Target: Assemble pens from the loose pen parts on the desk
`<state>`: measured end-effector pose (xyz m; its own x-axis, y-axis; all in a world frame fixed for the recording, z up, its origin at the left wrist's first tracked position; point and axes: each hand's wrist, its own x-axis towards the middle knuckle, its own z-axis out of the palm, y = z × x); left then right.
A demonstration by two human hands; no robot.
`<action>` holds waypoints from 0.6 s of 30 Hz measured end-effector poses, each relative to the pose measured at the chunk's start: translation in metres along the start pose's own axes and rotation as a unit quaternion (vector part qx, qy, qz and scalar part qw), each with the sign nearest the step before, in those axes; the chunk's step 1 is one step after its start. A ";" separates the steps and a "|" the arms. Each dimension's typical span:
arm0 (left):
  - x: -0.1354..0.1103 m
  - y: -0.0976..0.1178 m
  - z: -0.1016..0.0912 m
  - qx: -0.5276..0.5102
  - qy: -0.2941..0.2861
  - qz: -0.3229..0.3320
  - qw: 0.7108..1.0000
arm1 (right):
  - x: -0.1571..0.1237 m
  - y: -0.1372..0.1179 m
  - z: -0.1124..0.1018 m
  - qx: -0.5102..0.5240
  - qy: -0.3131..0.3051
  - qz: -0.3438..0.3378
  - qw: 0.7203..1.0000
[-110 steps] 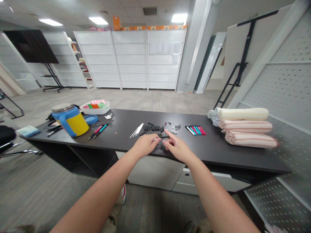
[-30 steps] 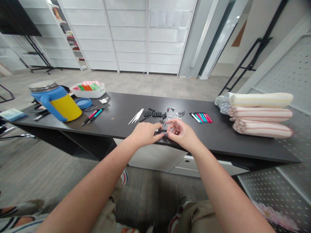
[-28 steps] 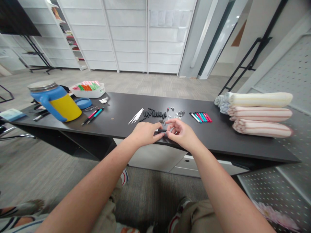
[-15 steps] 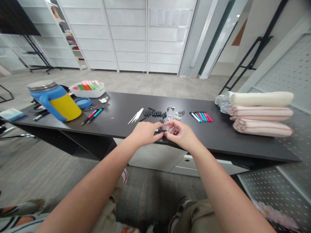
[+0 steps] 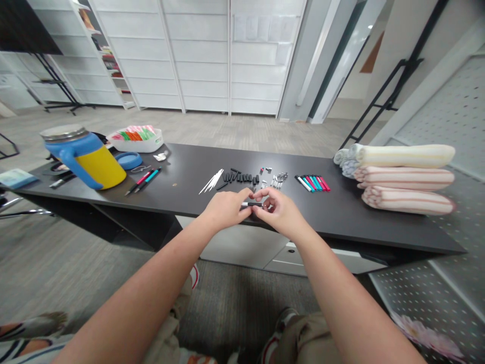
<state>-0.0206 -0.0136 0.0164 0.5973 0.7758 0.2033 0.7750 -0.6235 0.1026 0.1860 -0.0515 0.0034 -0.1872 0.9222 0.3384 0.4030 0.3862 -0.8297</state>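
Observation:
Between my two hands lies a white and black pen [image 5: 250, 204], held level just above the front edge of the dark table [image 5: 182, 189]. My left hand [image 5: 224, 208] pinches its white end. The fingers of my right hand [image 5: 278, 210] close round the black end, and a small tip shows past them. Just beyond the hands are several black pen grips [image 5: 242, 177], white refills [image 5: 212, 181] and small clear and metal pen parts [image 5: 279, 179]. To the right lie several white, teal and red pen barrels [image 5: 313, 183] in a row.
Rolled towels [image 5: 407, 177] are stacked at the right end. On the left stand a blue and yellow jug [image 5: 87, 159], a blue lid [image 5: 129, 161] and a white basket [image 5: 138, 144] of coloured packets. Assembled pens [image 5: 146, 179] lie near the jug.
My right hand has slid along the pen, and more of its white and black body shows between the fingers. The loose parts have stayed put.

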 end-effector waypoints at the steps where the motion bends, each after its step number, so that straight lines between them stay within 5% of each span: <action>1: 0.000 0.000 0.000 -0.011 0.002 -0.007 1.000 | 0.000 0.001 -0.001 0.017 0.002 0.006 1.000; 18: 0.001 0.003 0.001 0.045 -0.010 0.002 0.999 | -0.002 -0.003 -0.001 -0.005 -0.013 0.017 1.000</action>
<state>-0.0173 -0.0142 0.0163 0.6030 0.7761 0.1846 0.7881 -0.6154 0.0131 0.1857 -0.0548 0.0053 -0.1969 0.9338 0.2988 0.4185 0.3557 -0.8357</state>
